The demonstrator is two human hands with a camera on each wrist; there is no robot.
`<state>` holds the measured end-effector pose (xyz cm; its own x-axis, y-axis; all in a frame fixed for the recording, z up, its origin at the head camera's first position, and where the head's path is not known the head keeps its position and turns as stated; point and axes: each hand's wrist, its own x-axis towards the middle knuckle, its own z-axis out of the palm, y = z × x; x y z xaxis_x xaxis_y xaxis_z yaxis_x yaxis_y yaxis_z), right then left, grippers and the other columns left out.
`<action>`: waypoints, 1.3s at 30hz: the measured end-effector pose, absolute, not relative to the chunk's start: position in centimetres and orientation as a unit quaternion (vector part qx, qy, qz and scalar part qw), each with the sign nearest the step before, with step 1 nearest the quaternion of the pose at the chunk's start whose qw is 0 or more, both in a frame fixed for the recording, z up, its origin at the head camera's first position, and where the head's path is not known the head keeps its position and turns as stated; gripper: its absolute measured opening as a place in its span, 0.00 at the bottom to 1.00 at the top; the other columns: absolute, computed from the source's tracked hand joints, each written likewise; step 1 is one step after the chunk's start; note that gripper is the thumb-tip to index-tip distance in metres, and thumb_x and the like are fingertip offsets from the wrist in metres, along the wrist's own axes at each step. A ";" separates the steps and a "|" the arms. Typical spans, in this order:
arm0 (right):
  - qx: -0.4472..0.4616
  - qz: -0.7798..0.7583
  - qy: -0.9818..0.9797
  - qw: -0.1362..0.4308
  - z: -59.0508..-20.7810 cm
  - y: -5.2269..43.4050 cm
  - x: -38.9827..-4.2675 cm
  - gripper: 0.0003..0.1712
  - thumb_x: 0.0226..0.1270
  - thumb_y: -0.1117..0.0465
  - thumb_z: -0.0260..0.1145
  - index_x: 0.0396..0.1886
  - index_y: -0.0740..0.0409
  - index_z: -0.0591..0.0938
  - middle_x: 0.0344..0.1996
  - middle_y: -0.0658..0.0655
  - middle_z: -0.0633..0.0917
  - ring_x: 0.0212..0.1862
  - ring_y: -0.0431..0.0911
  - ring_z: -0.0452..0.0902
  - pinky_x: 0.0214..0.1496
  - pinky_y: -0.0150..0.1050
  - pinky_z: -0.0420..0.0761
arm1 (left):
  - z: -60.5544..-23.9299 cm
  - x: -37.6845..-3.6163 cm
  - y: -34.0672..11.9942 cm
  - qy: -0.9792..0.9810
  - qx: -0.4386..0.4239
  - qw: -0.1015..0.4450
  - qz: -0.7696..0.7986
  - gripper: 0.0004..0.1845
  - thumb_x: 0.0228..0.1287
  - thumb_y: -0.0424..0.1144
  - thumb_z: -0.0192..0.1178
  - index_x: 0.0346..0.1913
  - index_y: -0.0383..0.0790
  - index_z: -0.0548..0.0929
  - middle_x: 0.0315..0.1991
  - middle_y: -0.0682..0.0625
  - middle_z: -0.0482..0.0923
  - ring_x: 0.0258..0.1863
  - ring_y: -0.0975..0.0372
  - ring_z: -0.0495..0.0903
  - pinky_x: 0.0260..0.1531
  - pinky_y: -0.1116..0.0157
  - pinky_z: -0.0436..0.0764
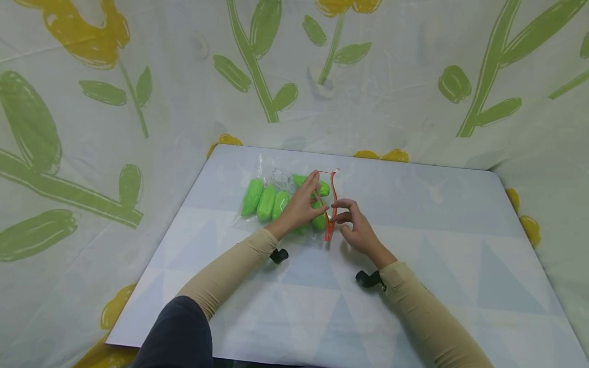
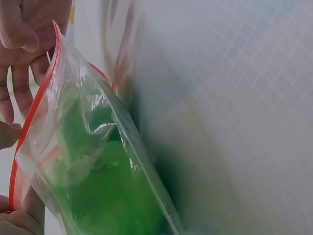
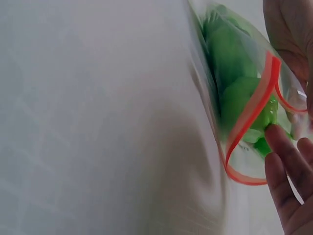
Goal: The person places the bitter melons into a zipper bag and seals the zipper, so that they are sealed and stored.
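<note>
Hands work at a clear bag (image 1: 285, 197) of green toy cucumbers (image 1: 265, 203) near the far edge of the tabletop (image 1: 437, 245). Left hand (image 1: 301, 204) pinches the bag's top side. Right hand (image 1: 356, 227) pinches its red strip (image 1: 332, 204). Good idea: press along that strip slowly, end to end. No words can be read.
</note>
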<state>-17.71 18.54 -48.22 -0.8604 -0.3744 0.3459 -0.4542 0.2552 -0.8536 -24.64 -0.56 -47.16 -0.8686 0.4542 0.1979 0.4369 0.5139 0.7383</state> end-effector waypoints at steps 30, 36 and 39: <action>0.240 0.552 -0.798 0.037 -50.0 19.7 -18.6 0.37 0.51 0.84 0.49 0.64 0.66 0.58 0.57 0.70 0.70 0.45 0.63 0.78 0.47 0.59 0.77 | -47.8 -24.6 -0.7 0.863 0.268 0.044 0.427 0.47 0.56 0.41 0.66 0.73 0.44 0.49 0.74 0.54 0.40 0.61 0.53 0.69 0.47 0.73 0.77; 0.198 0.518 -0.831 0.036 -51.6 20.5 -19.2 0.35 0.59 0.76 0.54 0.66 0.52 0.59 0.58 0.59 0.72 0.46 0.51 0.79 0.51 0.52 0.77 | -47.6 -24.4 -0.9 0.877 0.259 0.041 0.403 0.45 0.58 0.44 0.64 0.73 0.47 0.50 0.73 0.50 0.47 0.54 0.54 0.76 0.50 0.69 0.77; 0.190 0.502 -0.843 0.042 -51.7 20.8 -19.3 0.34 0.62 0.70 0.56 0.66 0.49 0.59 0.57 0.58 0.73 0.46 0.47 0.79 0.51 0.50 0.78 | -47.5 -24.4 -0.9 0.892 0.254 0.031 0.372 0.44 0.58 0.48 0.64 0.73 0.50 0.51 0.72 0.51 0.51 0.57 0.56 0.74 0.57 0.65 0.72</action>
